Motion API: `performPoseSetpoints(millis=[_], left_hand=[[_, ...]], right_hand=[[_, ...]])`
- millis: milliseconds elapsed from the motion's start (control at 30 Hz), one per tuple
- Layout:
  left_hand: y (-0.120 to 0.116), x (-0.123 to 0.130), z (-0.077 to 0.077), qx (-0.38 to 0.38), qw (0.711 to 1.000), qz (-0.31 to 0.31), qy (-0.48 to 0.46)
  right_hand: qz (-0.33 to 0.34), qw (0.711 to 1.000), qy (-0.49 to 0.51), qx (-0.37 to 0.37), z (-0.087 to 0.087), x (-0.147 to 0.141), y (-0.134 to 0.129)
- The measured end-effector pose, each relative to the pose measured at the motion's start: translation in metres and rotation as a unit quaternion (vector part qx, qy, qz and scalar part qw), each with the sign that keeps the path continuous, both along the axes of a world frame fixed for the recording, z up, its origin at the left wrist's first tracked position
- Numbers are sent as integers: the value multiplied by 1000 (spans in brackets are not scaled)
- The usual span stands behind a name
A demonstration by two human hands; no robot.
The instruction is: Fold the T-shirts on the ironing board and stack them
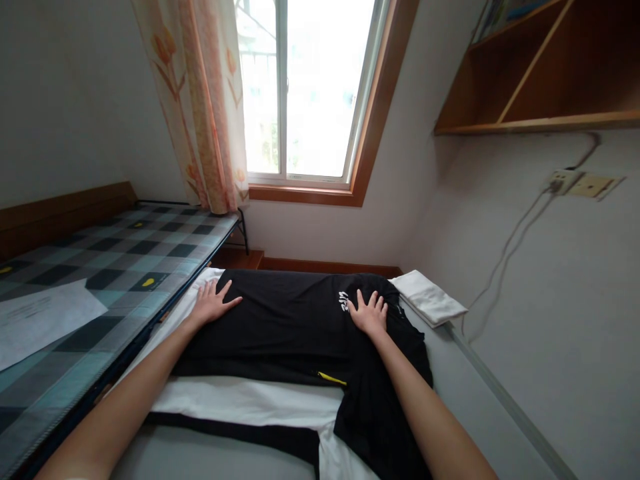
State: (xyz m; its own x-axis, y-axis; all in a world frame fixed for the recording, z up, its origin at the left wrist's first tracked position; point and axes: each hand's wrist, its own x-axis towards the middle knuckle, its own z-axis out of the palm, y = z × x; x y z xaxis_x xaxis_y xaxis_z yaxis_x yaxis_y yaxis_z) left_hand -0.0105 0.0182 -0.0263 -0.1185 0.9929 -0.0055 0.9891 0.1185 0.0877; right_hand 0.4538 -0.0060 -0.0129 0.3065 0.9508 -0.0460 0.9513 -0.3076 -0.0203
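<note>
A black garment (285, 327) with white lettering and a small yellow strip lies spread on a pale surface (200, 460). White fabric (240, 397) with a black edge shows beneath its near side. My left hand (213, 303) rests flat on the garment's left end, fingers spread. On the right, my right hand (369, 312) lies flat beside the white lettering, its fingers also apart. Neither hand grips the cloth.
A folded white cloth (429, 298) sits at the far right corner. To the left stands a bed with a checked mattress (125, 267) and a paper sheet (47, 320). A cable (505, 257) hangs by the right wall, below a wooden shelf (550, 122).
</note>
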Motion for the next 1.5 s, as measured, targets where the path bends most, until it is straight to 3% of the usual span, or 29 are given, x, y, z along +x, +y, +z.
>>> performPoseSetpoints(millis=[367,767,933,1067,1500], left_hand=[[2,6,4,24,1000,-10,5],[-45,45,5,99,992,-60,41],[-49,53,8,117,981,-157,-3],[-48,55,7,85,968,-230,-45],[-48,56,10,73,971,-219,-62]], right_hand=[[-2,1000,17,13,0,1,10],[63,998,14,27,-4,15,-15],[71,997,13,28,-4,15,-20],[79,996,16,36,-4,16,-23],[89,995,17,36,-5,17,-21]])
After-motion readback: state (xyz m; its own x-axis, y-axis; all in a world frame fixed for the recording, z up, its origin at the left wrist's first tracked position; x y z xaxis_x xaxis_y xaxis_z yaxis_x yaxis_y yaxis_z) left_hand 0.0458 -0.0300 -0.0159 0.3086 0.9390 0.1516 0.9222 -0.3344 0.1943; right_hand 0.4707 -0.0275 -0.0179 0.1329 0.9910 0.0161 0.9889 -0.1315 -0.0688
